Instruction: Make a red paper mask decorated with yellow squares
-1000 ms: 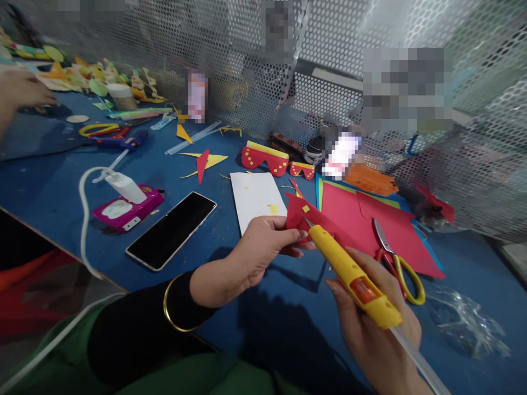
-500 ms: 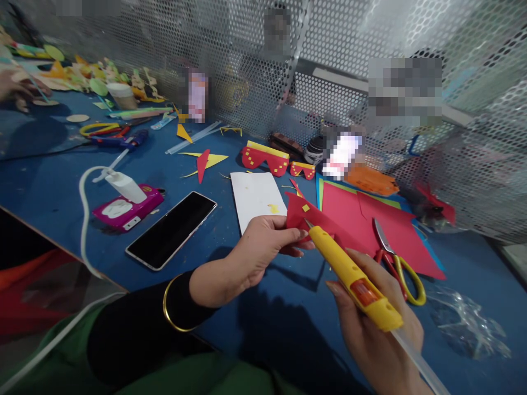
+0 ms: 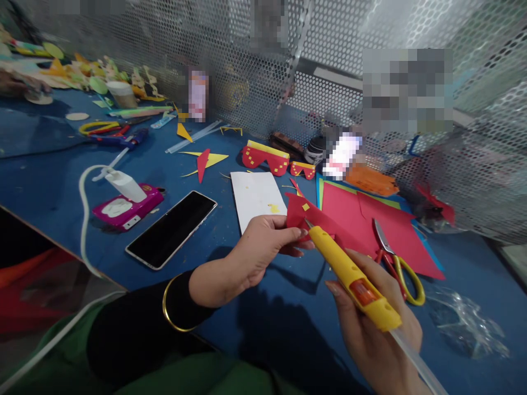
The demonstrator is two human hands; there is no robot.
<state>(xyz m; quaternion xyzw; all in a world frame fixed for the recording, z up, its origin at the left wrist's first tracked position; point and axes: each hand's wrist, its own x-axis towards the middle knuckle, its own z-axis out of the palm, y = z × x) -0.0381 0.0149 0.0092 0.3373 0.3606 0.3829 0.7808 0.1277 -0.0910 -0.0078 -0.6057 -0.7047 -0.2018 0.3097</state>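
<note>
My left hand [image 3: 263,247] pinches a red paper piece [image 3: 321,218] that bears one small yellow square [image 3: 305,207]. In my right hand [image 3: 379,323] is a yellow glue gun [image 3: 340,263] with a clear glue stick in its back end. Its metal tip points at the red paper just below the square; whether it touches cannot be made out. Behind my left hand lies a white card [image 3: 257,195] with small yellow bits on it. Scissors [image 3: 395,260] with red and yellow handles rest beside my right hand, partly over red sheets [image 3: 415,247].
Red and yellow paper glasses [image 3: 265,159] stand behind the card. A black phone [image 3: 172,229] and a pink power socket [image 3: 127,207] with a white cable lie left. Clear plastic [image 3: 467,323] is at right. Another person's hand [image 3: 20,85] shows far left.
The other person's hand at the far left has shifted a little with a round disc. My own hands, the paper and the glue gun stay almost where they were.
</note>
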